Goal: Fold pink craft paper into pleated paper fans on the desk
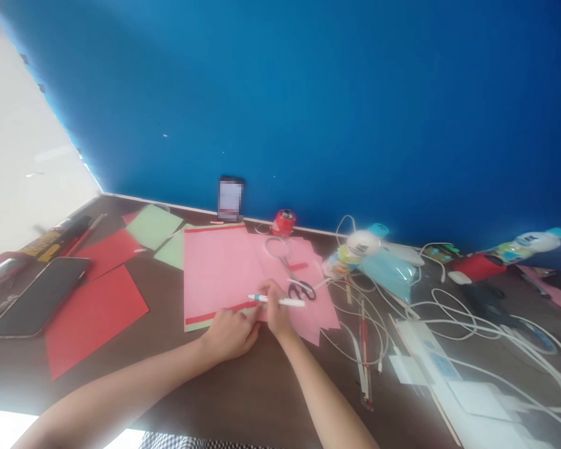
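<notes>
My right hand (277, 310) is closed round a white pen (280, 301) with a blue tip, held level over a pink paper sheet (219, 268). My left hand (230, 332) rests beside it, fingers curled on the sheet's near edge, pinching a thin red paper strip (215, 313). Black-handled scissors (299, 285) lie on the pink sheet just beyond my right hand. A pale green sheet shows under the pink one's lower edge.
Red sheets (91, 315) and a dark phone (40, 296) lie left on the brown table (243, 399). Green sheets (153, 226) sit at the back, near a red tape roll (284, 222) and an upright phone (230, 198). White cables (472, 324), glue bottles and chargers crowd the right.
</notes>
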### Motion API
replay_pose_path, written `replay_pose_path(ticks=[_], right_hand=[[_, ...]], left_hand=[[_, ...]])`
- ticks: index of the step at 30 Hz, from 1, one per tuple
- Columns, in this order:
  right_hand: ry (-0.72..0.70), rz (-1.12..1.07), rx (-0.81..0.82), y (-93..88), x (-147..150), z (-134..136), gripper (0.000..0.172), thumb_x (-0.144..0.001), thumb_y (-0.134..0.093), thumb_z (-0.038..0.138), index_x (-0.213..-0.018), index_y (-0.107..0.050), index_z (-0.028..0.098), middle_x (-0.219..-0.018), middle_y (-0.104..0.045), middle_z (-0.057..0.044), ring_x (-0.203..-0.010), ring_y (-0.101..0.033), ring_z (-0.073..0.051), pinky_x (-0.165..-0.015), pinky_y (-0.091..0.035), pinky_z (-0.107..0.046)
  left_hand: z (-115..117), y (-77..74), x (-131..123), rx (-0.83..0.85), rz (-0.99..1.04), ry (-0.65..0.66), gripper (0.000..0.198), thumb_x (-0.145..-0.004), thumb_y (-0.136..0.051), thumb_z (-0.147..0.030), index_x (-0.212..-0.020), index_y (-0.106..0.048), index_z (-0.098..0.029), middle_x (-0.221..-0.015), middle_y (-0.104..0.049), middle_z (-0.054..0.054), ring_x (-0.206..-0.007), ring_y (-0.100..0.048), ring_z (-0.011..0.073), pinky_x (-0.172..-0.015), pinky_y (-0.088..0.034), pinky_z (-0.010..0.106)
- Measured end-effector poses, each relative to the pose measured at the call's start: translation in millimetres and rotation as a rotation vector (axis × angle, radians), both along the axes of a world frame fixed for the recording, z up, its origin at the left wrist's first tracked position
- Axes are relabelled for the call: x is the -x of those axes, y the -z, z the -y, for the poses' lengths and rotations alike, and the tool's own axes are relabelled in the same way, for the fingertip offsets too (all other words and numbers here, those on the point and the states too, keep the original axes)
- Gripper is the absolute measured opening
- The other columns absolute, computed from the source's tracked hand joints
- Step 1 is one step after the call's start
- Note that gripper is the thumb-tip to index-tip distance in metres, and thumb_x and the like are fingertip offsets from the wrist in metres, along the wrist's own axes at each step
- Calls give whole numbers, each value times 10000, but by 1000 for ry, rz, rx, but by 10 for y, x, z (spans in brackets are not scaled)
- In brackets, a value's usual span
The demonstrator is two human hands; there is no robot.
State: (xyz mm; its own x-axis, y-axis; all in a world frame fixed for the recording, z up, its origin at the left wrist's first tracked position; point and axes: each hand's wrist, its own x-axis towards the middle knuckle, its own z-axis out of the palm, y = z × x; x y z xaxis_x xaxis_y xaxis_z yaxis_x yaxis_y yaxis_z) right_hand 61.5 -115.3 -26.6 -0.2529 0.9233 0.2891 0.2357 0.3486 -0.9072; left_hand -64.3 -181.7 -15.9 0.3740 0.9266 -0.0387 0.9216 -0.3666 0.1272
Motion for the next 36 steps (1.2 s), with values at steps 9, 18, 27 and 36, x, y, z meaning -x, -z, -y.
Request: replay_pose_path(ticks=[9, 18, 27, 36], right_hand=[[26, -23, 103, 18, 42, -47, 251, -734, -561, 304, -595, -370, 215, -524, -392, 68, -491, -406, -93, -465, -359, -210], [52, 18, 41, 14, 32, -60, 317, -769, -512, 299, -543, -305, 216, -486, -327, 75, -466, -345, -81, -455, -318, -216], [67, 29, 12, 2, 41, -50, 301, -761, -462, 246, -536, -264, 219, -479, -289, 77, -463, -299, -80, -446, -285, -216], [-27, 54, 52, 1, 42, -52, 304, -773, -480, 250, -543, -285, 214, -494, -298, 79, -462, -315, -78, -452, -288, -213]], left_hand=[[96, 55, -74, -5, -13, -151, 511, -881, -286, -317, -1268, -433, -16, -696, -638, 154, -634, -625, 268, -527, -424, 318], [40, -3, -25, 58, 1, -115, 522, -888, -268, -330, -1346, -337, -89, -667, -649, 104, -586, -617, 243, -520, -405, 298], [47, -7, -24, 74, 17, -121, 522, -882, -283, -336, -1337, -352, -88, -683, -656, 121, -599, -621, 247, -530, -408, 306], [46, -3, -24, 69, 17, -110, 499, -882, -273, -324, -1309, -381, -88, -706, -662, 115, -597, -626, 261, -513, -412, 317]])
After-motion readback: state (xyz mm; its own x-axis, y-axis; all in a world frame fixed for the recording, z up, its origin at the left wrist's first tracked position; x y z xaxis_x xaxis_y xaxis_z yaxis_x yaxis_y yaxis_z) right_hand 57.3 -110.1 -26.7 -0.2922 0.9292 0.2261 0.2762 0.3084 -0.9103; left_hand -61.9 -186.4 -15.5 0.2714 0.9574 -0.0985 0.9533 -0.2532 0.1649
